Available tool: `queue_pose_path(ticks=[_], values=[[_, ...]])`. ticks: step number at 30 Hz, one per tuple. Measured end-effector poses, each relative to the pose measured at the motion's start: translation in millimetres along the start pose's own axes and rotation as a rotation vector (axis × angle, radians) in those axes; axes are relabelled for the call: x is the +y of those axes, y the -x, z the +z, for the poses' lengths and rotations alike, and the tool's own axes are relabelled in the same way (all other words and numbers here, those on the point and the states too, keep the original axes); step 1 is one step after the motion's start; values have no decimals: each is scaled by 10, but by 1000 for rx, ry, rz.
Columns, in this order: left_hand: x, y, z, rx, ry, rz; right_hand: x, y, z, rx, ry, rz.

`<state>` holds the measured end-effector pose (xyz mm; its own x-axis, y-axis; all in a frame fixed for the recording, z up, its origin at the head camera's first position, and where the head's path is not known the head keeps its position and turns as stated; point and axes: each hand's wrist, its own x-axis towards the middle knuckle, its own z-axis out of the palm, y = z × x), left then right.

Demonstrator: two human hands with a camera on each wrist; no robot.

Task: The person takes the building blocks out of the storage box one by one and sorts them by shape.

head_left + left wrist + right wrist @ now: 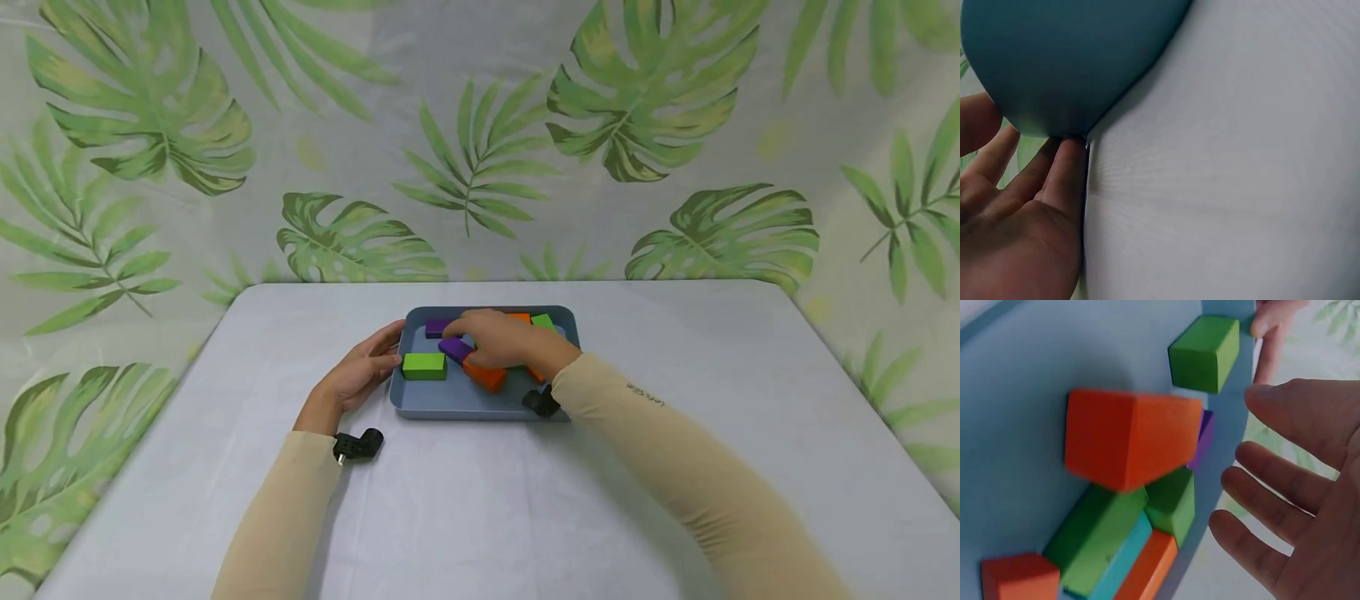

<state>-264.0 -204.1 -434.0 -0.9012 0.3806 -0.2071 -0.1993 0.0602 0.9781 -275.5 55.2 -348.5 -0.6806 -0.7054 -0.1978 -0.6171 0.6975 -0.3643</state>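
While the left hand [354, 379] touches the tray [427, 402], the right hand [498, 337] hovers over blocks [486, 378]; both are spread.

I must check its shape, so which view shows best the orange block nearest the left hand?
Right wrist view: the orange block appears large, unobstructed. The head view shows it smaller, partly covered by the right hand; the left wrist view lacks it.

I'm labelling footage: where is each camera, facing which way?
Head: head-worn, facing forward and down at the tray; left hand, right hand, sleeves show.
Left wrist: worn there, facing tray and tabletop; left fingers show.
Right wrist: worn there, facing blocks; right fingers, part of left hand show.
Head and right wrist share the blocks.
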Motion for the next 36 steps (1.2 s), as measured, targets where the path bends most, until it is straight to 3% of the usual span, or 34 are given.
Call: queue_pose_path(ticks=[7, 16, 21, 25, 36], values=[[-30, -11, -4, -10, 1, 22, -71, -154, 99, 12, -33, 9], [-77, 34, 11, -8, -1, 45, -158, -303, 282, 11, -6, -67], [-100, 39, 40, 1, -12, 46, -159, -326, 364, -4, 5, -24], [-100, 38, 42, 1, -7, 44, -164, -346, 374, -9, 11, 9], [-85, 42, 41, -3, 6, 50, -242, -431, 380, -40, 36, -24]])
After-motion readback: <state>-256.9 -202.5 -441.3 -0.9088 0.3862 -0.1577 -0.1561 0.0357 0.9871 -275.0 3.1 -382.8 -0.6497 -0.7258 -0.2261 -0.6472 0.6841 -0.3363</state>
